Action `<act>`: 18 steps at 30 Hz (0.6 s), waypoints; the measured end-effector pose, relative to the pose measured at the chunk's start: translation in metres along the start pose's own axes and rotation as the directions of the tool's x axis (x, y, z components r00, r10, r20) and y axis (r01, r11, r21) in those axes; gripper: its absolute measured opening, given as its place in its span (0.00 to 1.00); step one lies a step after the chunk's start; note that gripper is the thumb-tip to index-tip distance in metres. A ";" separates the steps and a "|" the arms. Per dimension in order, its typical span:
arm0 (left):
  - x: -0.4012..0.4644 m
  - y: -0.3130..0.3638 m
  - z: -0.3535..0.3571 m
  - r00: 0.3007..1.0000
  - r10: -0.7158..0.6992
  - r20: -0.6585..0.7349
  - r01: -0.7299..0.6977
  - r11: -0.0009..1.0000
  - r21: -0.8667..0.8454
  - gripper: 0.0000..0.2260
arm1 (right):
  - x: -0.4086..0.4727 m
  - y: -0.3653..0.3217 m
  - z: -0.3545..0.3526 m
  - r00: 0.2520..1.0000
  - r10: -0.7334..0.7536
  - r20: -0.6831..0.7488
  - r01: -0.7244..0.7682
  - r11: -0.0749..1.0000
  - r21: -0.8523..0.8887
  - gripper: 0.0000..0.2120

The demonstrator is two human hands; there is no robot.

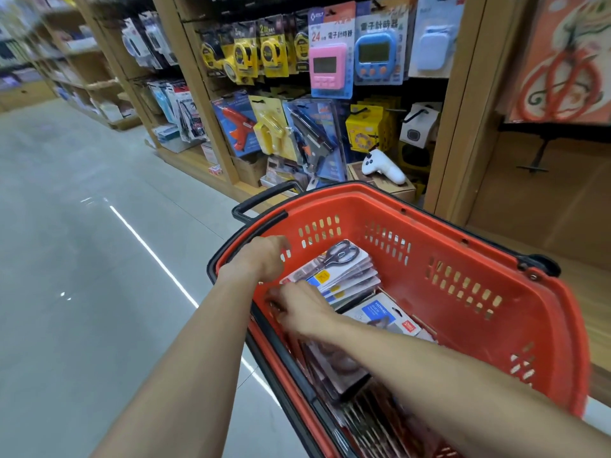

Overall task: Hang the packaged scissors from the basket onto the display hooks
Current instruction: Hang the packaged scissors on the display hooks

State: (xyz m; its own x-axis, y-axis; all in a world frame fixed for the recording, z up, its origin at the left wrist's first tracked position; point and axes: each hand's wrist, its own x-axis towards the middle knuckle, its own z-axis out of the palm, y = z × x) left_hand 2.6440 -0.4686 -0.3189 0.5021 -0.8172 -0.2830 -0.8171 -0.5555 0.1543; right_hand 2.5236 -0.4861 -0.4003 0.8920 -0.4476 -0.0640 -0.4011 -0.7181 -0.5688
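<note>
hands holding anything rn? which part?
Left hand grips the red basket by its left rim. Right hand reaches to the stack of packaged scissors at its near end; whether it grips is blurred.

Red basket (pixel 463 226) open on top; far right corner bare, free for reach; scissor packs (pixel 344 269) fill near and left side; both hands crowd left rim; black handles (pixel 264 196) folded down outside far-left rim.

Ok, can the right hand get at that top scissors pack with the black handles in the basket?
Probably yes. The right hand is already inside the basket beside the stack, and the top scissors pack lies uncovered, nothing over it.
</note>
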 end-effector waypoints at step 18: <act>-0.032 0.118 -0.022 0.872 0.488 -0.041 -0.178 0.238 -0.955 0.13 | -0.119 0.081 -0.256 0.790 0.321 -0.522 0.172 0.701 0.692 0.22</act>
State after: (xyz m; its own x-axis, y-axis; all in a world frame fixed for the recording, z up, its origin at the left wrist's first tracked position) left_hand 2.5378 -0.5111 -0.2703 0.0502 -0.9900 -0.1321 -0.0132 -0.1329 0.9910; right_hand 2.3317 -0.6277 -0.2285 0.4671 -0.8625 0.1949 0.0170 -0.2116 -0.9772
